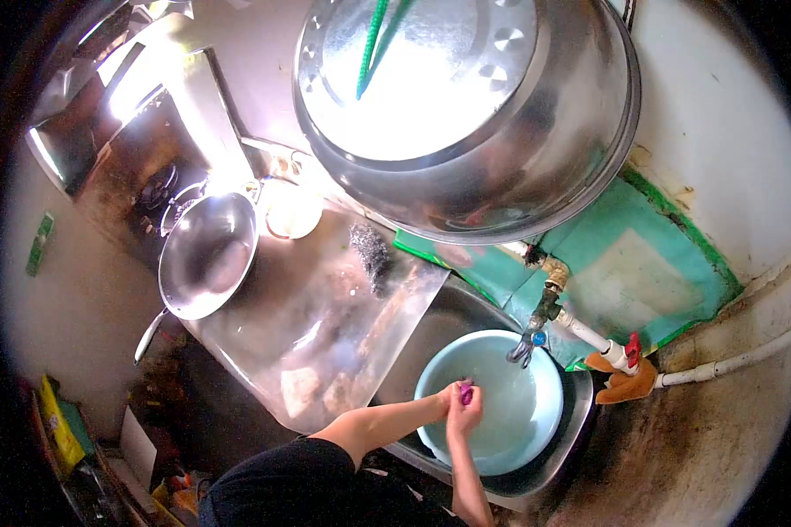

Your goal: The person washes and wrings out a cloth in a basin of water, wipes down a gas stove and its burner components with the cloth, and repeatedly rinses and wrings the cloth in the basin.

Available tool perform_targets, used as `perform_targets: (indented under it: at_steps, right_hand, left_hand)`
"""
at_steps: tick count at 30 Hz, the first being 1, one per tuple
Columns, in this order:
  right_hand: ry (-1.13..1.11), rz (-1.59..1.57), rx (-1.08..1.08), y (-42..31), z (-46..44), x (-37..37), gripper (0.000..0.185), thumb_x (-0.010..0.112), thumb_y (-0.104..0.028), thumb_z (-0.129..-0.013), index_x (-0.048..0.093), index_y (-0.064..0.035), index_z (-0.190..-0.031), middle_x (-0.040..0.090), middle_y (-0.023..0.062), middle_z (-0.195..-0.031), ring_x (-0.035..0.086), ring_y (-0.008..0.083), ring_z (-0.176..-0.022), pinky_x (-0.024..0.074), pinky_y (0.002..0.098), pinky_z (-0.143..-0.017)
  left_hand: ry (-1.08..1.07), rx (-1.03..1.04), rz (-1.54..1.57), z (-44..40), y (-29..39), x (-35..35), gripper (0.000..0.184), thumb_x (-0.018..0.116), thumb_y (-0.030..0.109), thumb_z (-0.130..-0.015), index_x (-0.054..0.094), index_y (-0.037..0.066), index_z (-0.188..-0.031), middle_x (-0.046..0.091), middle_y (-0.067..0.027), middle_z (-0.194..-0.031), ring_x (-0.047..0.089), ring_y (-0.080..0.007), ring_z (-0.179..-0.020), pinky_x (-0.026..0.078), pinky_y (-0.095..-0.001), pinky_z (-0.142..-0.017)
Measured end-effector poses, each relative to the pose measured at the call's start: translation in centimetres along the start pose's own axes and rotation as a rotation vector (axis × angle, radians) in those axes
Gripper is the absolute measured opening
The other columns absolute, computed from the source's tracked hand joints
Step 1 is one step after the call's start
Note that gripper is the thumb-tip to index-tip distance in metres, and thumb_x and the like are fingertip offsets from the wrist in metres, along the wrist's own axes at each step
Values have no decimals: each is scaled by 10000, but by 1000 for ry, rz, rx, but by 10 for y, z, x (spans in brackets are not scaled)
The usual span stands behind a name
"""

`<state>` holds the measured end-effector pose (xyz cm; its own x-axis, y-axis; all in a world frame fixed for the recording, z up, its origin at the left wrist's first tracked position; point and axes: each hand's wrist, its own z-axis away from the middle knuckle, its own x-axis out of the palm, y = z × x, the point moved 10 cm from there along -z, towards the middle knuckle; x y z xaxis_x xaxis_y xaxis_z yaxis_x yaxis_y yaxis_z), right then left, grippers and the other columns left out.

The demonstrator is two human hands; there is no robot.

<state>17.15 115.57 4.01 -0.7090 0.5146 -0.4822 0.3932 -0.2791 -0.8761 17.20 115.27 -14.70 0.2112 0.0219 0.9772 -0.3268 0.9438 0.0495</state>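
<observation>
My left hand [449, 400] and my right hand [465, 420] come together over the left side of a pale blue basin [555, 413]. Both are closed around a small purple thing [466, 393]; only a bit shows between the fingers, too little to tell its kind. The basin sits in a metal sink [580, 408] and appears to hold water. Above its far rim is a tap [520, 350] with a blue dot on it.
A wok [209, 255] rests left of a plastic-covered counter [325, 325], where a dark scouring pad [369, 255] lies. A large metal bowl [501, 167] looms behind the sink. White pipes [584, 332] with a red valve handle [633, 350] run right.
</observation>
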Motion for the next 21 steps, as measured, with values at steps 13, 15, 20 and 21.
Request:
perform_targets:
  at_steps: [13,15,20,21]
  right_hand:
    - [-75,184,91,67,-47,0,388,481,-353,-841,541,11,-723,566,163,-839,532,309,-795,413,400,-683]
    - [-98,10,10,14,-17,6,354,544,-320,-815,517,11,-694,526,133,-712,517,264,-710,411,375,-659]
    - [80,-23,-41,12,-14,8,395,535,-339,-827,540,8,-639,552,168,-620,539,299,-609,416,399,-590]
    - [69,-77,7,19,-25,7,416,517,-352,-835,554,5,-627,557,178,-593,545,327,-575,419,417,-568]
  left_hand:
    - [439,-31,-154,33,12,25,555,359,525,-871,481,42,-1116,516,-119,-1134,465,-277,-1086,311,-558,-939]
    - [397,-51,-29,25,16,34,624,420,637,-784,537,43,-934,561,-114,-982,511,-265,-961,370,-480,-898]
    - [42,62,-343,35,26,96,460,447,497,-840,559,52,-801,591,-101,-840,563,-275,-762,427,-445,-816]
    - [172,41,-210,21,22,56,331,462,351,-853,564,37,-836,593,-97,-858,572,-264,-752,449,-438,-791]
